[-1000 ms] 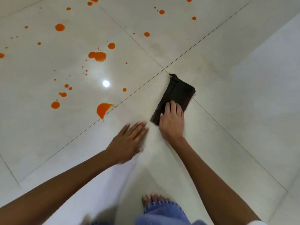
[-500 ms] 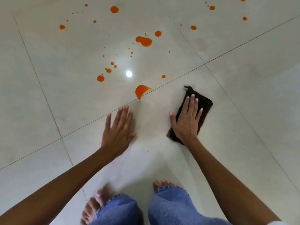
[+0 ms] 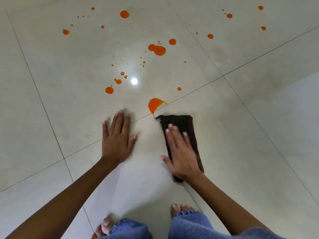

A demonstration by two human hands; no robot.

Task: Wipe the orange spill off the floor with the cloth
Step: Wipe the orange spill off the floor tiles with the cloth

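Observation:
A folded dark brown cloth [image 3: 181, 125] lies flat on the pale tiled floor. My right hand [image 3: 181, 152] presses down on it with fingers spread, covering its near half. The cloth's far left corner almost touches the tail of the nearest orange puddle [image 3: 154, 104]. My left hand [image 3: 117, 138] rests flat on the bare floor to the left of the cloth, palm down, fingers apart, holding nothing. A larger double blob [image 3: 158, 49] and several small orange drops are scattered farther away across the tile.
Dark grout lines [image 3: 189, 94] cross the glossy floor. A bright light reflection [image 3: 134, 81] sits among the drops. My bare feet [image 3: 181, 208] and blue jeans [image 3: 189, 225] show at the bottom edge, close behind my hands.
The cloth under my right hand has slid left toward the nearest orange puddle and turned more upright in view. My left hand stays planted on the floor. The view has shifted.

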